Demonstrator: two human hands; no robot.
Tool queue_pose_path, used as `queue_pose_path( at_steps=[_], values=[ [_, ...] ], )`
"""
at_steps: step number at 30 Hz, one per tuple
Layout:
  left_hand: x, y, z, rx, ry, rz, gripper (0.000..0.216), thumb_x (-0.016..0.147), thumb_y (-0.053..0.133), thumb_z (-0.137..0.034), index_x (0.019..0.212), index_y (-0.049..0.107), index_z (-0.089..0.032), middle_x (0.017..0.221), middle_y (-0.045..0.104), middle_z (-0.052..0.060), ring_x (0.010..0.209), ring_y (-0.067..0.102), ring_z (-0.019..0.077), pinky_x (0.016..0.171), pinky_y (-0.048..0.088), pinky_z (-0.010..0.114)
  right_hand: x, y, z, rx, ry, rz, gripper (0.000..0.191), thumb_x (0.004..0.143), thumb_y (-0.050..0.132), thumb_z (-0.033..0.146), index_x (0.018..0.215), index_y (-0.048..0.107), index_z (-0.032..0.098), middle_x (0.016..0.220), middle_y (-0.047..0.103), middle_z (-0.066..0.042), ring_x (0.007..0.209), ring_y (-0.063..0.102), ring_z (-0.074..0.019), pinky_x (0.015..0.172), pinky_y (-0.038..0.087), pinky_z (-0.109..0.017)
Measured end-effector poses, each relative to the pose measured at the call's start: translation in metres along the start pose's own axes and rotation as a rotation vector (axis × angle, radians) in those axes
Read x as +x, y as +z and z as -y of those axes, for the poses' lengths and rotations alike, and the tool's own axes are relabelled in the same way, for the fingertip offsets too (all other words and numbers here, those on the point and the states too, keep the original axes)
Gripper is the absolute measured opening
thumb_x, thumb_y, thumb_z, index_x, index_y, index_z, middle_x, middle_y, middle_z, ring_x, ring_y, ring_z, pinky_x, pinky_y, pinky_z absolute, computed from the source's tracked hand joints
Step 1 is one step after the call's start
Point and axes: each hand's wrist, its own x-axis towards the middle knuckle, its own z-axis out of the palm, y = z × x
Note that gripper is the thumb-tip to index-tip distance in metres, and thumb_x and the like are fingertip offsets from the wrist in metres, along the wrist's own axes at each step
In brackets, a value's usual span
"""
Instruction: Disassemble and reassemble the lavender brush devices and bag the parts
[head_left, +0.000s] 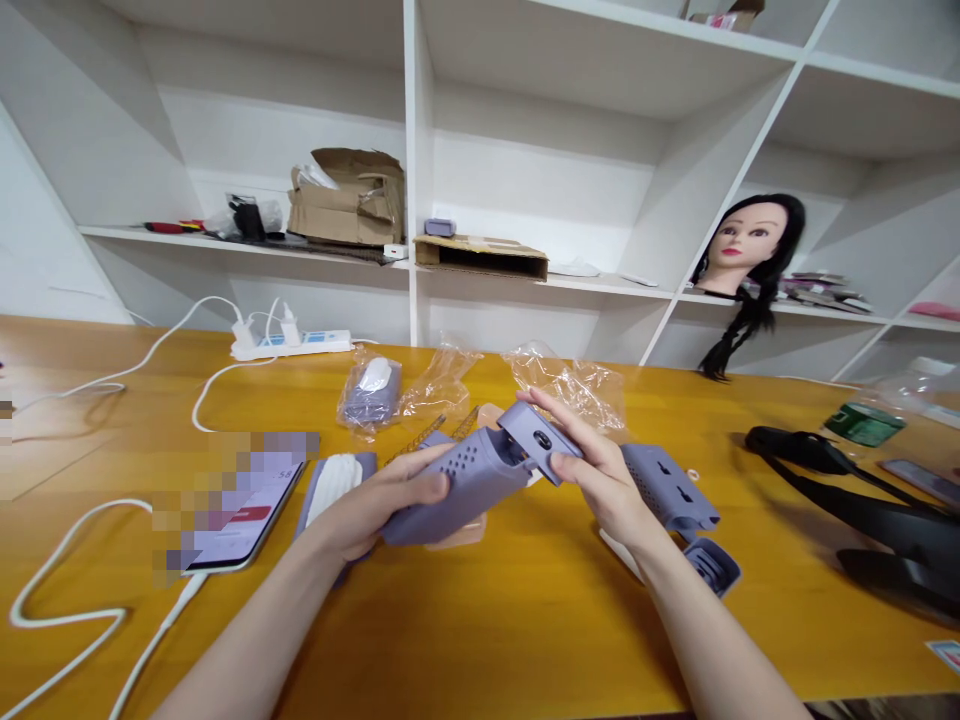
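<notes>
My left hand (pixel 401 495) is wrapped round a purple plastic case (pixel 472 485) with rows of small holes. At its right end my right hand (pixel 592 475) grips the purple end cap (pixel 541 435), which has a dark oval slot. The cap sits tilted at the case's mouth, and a gap shows between them. Right of my right hand lies a second purple case (pixel 667 485) with keyhole cut-outs, its cap (pixel 712 565) hanging open. Left of my left hand is a purple piece with a white top (pixel 337 485). Metal springs (pixel 420 440) lie partly hidden behind the held case.
A bagged purple case (pixel 373 390) and loose clear plastic bags (pixel 570 385) lie at the back. On the left are a phone (pixel 255 510) with a white cable and a power strip (pixel 292 343). A black strapped device (pixel 862 500) and a bottle (pixel 877 405) stand right.
</notes>
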Motion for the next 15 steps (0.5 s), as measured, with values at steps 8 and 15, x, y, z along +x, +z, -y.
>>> queue_pose_path(
  at_steps=[8,15],
  values=[
    [0.003,0.018,0.006,0.899,0.385,-0.476,0.079,0.060,0.075,-0.034,0.133,0.045,-0.025,0.131,0.053,0.009,0.118,0.044,0.0317,0.101,0.030,0.049,0.005,0.008,-0.008,-0.095,-0.008,-0.146,0.038,0.088,0.050,0.031,0.125,0.054,0.041,0.136,0.052,0.004,0.130,0.039,-0.0250,0.112,0.020,-0.052],
    [0.010,0.025,0.016,1.055,0.484,-0.568,0.072,0.062,0.072,-0.031,0.128,0.043,-0.027,0.123,0.052,0.008,0.109,0.050,0.0299,0.093,0.038,0.048,0.004,0.023,-0.024,-0.113,-0.005,-0.235,0.041,0.090,0.049,0.035,0.131,0.049,0.035,0.141,0.046,0.001,0.133,0.036,-0.0233,0.112,0.022,-0.049]
  ],
)
